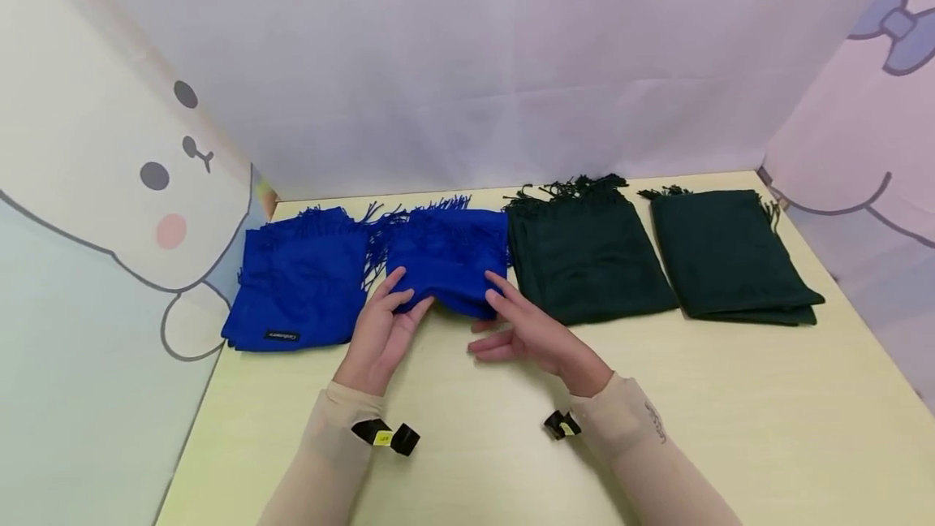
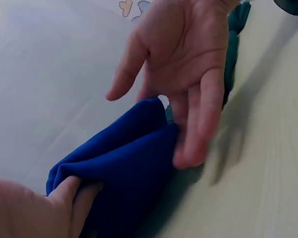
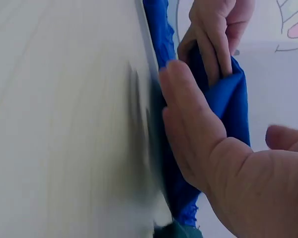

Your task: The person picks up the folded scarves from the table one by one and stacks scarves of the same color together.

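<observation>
A folded blue fringed scarf [image 1: 456, 246] lies in the middle of the row, its near edge raised off the table. My left hand [image 1: 378, 339] grips the left end of that edge; in the left wrist view its fingertips sink into the fold [image 2: 119, 148]. At the right end, my right hand [image 1: 536, 335] has its fingers extended around the corner. The right wrist view shows the straight fingers of the right hand [image 3: 213, 153] flat alongside the blue cloth [image 3: 231, 106], without curling round it.
Another folded blue scarf [image 1: 299, 282] with a black label [image 1: 282, 336] lies at the left. Two dark green fringed scarves, one beside the blue one [image 1: 592, 266] and one farther right [image 1: 730, 254], lie on the pale wooden table [image 1: 467, 461]. A white curtain [image 1: 467, 63] hangs behind.
</observation>
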Motion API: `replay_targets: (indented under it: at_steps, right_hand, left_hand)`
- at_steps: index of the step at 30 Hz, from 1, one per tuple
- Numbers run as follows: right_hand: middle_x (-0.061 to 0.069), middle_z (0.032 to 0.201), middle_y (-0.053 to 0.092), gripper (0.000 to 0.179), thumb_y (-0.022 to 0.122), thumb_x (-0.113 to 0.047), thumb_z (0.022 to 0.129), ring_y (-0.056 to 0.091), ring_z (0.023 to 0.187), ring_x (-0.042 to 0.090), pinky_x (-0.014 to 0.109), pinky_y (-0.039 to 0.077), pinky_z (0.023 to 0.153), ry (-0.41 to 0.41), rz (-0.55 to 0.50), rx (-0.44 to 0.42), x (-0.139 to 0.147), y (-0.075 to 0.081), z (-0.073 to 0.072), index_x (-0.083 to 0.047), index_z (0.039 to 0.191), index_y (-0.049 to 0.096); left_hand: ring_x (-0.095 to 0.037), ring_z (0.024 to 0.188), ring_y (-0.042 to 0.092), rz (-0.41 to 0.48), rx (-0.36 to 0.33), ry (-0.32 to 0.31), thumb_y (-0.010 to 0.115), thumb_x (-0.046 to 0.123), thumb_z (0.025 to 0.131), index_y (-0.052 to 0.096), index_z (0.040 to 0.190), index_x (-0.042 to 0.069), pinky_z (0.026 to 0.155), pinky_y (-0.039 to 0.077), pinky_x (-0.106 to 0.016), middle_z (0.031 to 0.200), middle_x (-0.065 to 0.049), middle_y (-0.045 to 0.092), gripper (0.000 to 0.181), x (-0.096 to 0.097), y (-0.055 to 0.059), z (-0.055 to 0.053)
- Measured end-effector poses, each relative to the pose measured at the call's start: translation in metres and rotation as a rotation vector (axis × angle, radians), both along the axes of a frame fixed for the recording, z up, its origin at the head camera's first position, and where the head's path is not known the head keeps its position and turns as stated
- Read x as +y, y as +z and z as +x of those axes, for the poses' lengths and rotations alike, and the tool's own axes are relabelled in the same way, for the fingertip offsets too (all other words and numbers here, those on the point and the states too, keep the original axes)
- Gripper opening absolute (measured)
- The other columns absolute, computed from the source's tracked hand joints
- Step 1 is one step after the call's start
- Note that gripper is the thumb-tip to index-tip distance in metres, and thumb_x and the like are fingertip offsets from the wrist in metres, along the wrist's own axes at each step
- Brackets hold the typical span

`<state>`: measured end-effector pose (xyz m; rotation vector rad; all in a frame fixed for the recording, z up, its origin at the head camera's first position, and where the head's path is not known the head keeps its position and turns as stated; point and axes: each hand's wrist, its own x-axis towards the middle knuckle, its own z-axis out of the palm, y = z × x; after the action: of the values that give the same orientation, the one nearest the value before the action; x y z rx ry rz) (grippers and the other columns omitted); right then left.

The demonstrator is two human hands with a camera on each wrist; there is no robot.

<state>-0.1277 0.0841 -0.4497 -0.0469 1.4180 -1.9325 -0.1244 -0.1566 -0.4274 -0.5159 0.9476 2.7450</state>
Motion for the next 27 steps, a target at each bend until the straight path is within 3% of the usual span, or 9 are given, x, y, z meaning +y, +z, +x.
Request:
replay_targets:
  at_steps: [4,9,12,16,19,22,27]
  right_hand:
    - [0.020,0.155,0.026,0.056,0.044,-0.039,0.107,0.059,0.118,0.047,0.052,0.051,0.095,-0.132,-0.116,-0.028,-0.008,-0.002,-0.004,-0.028,0.158,0.023]
    - [0.018,0.147,0.038,0.039,0.044,-0.025,0.108,0.070,0.098,0.033,0.048,0.054,0.092,-0.304,-0.104,-0.011,-0.013,-0.005,-0.010,-0.005,0.142,0.045]
    - [0.014,0.141,0.043,0.033,0.046,-0.021,0.107,0.071,0.088,0.027,0.045,0.057,0.088,-0.362,-0.054,-0.009,-0.011,-0.006,-0.012,-0.003,0.134,0.051]
    - [0.012,0.135,0.046,0.031,0.048,-0.018,0.107,0.071,0.082,0.024,0.041,0.059,0.083,-0.380,-0.007,0.007,-0.006,-0.007,-0.012,-0.001,0.132,0.054]
    - [0.014,0.126,0.047,0.030,0.049,-0.014,0.106,0.071,0.080,0.023,0.038,0.059,0.081,-0.362,0.039,0.044,-0.004,-0.007,-0.010,0.001,0.132,0.055]
    - [0.016,0.116,0.046,0.030,0.050,-0.010,0.105,0.072,0.081,0.025,0.038,0.059,0.081,-0.339,0.081,0.077,-0.004,-0.007,-0.007,0.002,0.132,0.056]
    - [0.017,0.115,0.047,0.028,0.052,-0.008,0.104,0.072,0.081,0.028,0.039,0.059,0.081,-0.319,0.121,0.109,-0.005,-0.006,-0.005,0.002,0.130,0.057]
  left_hand:
    - [-0.029,0.152,0.004,0.024,-0.001,0.011,0.033,-0.011,0.101,0.026,0.157,0.013,0.117,0.028,-0.045,0.164,-0.003,-0.016,0.062,0.003,0.002,0.000]
    - [-0.030,0.150,0.019,-0.060,0.061,-0.062,0.033,-0.008,0.103,0.028,0.151,0.004,0.115,0.033,-0.044,0.164,-0.008,0.004,0.049,-0.002,-0.002,0.001]
    - [-0.035,0.145,0.030,-0.243,0.099,-0.188,0.034,0.001,0.106,0.033,0.145,0.001,0.113,0.036,-0.046,0.161,-0.010,0.013,0.039,-0.009,-0.004,0.003]
    - [-0.038,0.127,0.050,-0.691,0.163,-0.357,0.038,0.016,0.109,0.045,0.138,0.002,0.107,0.043,-0.050,0.153,-0.012,0.029,0.033,-0.024,-0.006,0.008]
    - [-0.033,0.112,0.060,-0.954,0.179,-0.417,0.043,0.024,0.109,0.054,0.131,0.006,0.098,0.050,-0.050,0.143,-0.012,0.042,0.031,-0.030,-0.009,0.010]
    - [-0.032,0.103,0.063,-1.055,0.171,-0.429,0.048,0.023,0.107,0.058,0.127,0.009,0.091,0.054,-0.046,0.130,-0.013,0.050,0.026,-0.032,-0.012,0.011]
    - [-0.037,0.095,0.065,-1.092,0.171,-0.402,0.050,0.012,0.105,0.061,0.122,0.008,0.086,0.057,-0.041,0.118,-0.014,0.053,0.020,-0.032,-0.014,0.016]
